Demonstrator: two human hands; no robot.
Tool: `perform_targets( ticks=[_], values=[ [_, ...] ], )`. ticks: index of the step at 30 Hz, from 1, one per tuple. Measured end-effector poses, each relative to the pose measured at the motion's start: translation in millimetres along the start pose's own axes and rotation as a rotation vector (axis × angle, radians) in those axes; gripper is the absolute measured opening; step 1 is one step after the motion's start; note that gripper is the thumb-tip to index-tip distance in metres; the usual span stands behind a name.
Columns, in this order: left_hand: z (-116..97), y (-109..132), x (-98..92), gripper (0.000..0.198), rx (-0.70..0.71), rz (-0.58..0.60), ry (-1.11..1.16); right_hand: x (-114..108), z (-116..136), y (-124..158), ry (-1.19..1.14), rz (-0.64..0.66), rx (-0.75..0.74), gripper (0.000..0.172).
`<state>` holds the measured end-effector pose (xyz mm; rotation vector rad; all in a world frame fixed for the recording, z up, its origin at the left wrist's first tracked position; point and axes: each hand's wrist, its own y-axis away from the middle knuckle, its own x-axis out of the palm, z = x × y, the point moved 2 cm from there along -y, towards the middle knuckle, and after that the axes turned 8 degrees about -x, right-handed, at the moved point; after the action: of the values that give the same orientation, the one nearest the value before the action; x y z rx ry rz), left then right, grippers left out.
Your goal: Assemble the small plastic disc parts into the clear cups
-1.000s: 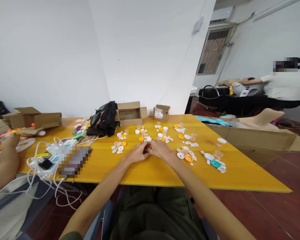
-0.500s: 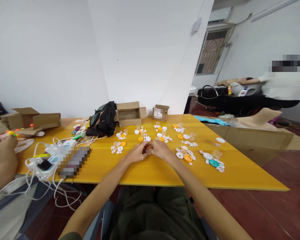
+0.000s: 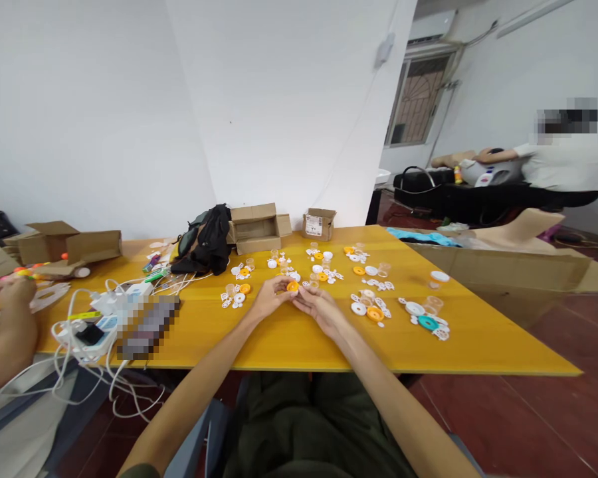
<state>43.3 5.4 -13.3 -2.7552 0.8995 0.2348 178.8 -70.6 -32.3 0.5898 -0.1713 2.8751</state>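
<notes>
A small orange round plastic piece [image 3: 292, 287] is between my hands, just above the yellow table. My left hand [image 3: 270, 298] is closed on its left side. The fingers of my right hand [image 3: 320, 307] are curled against its right and lower edge. Part of the piece is hidden by fingers. Right of my hands lie an orange disc [image 3: 375, 314] and a white disc [image 3: 358, 309] with small white cut-out parts. Farther right, a teal disc [image 3: 427, 322] lies by a clear cup [image 3: 433, 305]. To the left are another orange disc [image 3: 245, 289] and a white disc [image 3: 239, 299].
Several similar clusters lie toward the back of the table [image 3: 299, 345]. Behind them stand an open cardboard box [image 3: 256, 247], a smaller box [image 3: 319, 224] and a black bag [image 3: 210, 242]. A power strip [image 3: 97, 338] with cables sits left. Another person's arm [image 3: 14, 318] is far left.
My hands have shifted slightly and opened around the piece. Its orange face now shows between my fingers, where it was mostly covered before. My right hand has turned more palm-up.
</notes>
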Motion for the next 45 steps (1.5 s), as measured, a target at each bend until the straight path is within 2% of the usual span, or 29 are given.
perform_targets(
  ticks=[6,13,25,29,34,45],
  values=[
    [-4,2,0.6,0.039,-0.018,-0.017,0.089,5,-10,-2,-0.196,-0.075,-0.054,0.032],
    [-8,5,0.2,0.034,-0.013,-0.023,0.033,10,-7,0,-0.225,-0.133,-0.044,0.040],
    [-9,3,0.4,0.035,0.012,0.022,0.107,16,0,3,-0.152,-0.092,0.016,0.043],
    [-8,3,0.8,0.038,0.006,0.046,0.127,14,1,3,-0.097,-0.072,-0.023,0.048],
    [-8,3,0.9,0.039,0.026,0.069,0.104,12,4,4,0.046,-0.078,-0.147,0.058],
    [-11,8,2.8,0.031,0.236,0.047,-0.018,12,9,6,0.234,-0.086,-0.203,0.063]
  ],
)
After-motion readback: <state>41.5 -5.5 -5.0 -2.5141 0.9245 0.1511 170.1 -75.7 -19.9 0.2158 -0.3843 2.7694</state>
